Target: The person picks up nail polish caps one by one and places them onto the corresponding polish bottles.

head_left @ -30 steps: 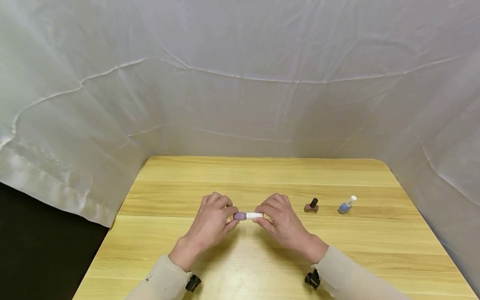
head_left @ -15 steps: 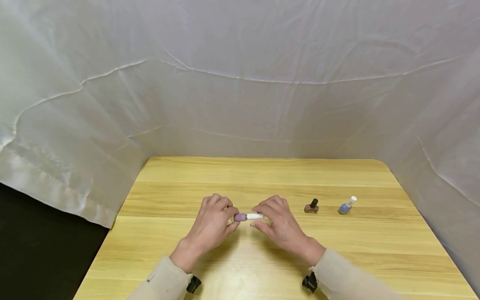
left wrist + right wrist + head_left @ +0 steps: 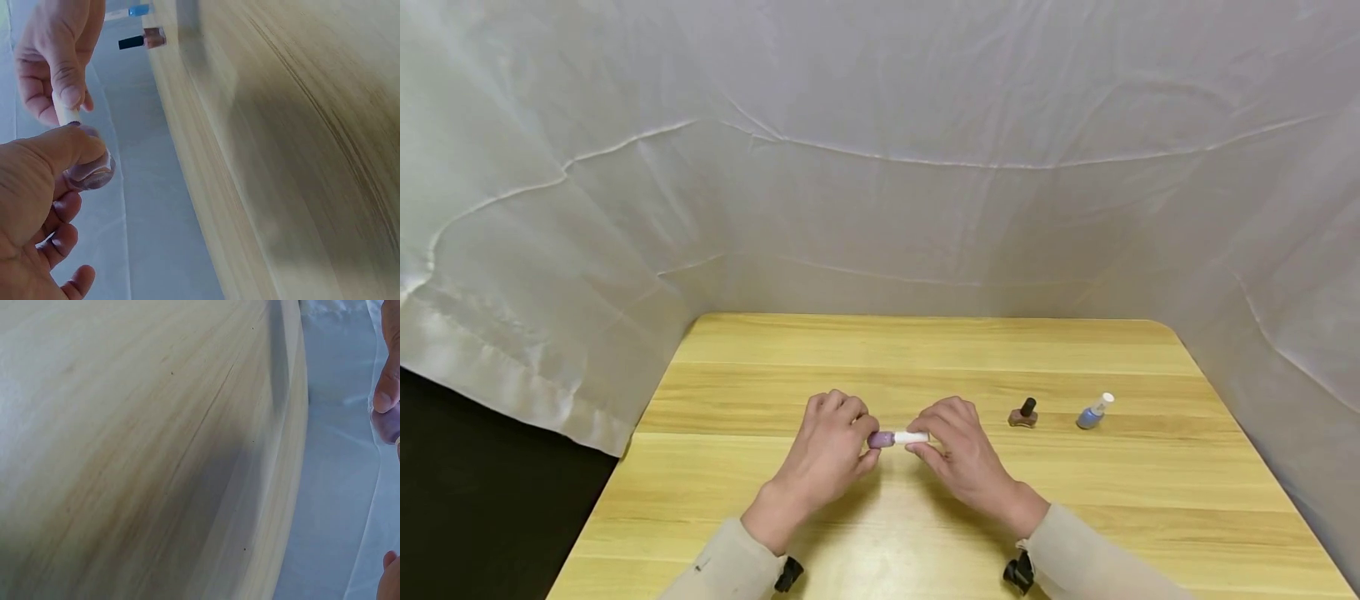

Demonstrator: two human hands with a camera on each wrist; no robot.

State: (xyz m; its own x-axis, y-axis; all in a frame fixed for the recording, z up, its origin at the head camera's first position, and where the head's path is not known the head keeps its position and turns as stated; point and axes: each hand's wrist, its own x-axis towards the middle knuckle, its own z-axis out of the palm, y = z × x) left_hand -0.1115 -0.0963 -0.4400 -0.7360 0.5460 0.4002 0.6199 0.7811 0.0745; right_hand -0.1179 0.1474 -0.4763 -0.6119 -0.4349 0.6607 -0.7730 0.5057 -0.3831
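Observation:
A small purple nail polish bottle with a long white cap lies sideways between my hands, above the middle of the table. My left hand pinches the glass body between thumb and fingers; in the left wrist view, the thumb crosses the round bottle's clear glass base. From the other side, my right hand grips the white cap with thumb and fingertips. Cap and bottle are in line, joined at the neck. Only a part of the purple glass shows at the right wrist view's edge.
To the right on the wooden table stand a brown nail polish bottle with a black cap and a blue one with a white cap. A pale cloth curtain surrounds the table's back and sides.
Both hands and the bottle have shifted slightly toward me. My right thumb, apart from the cap half a second ago, is back against it. The other two bottles have not moved.

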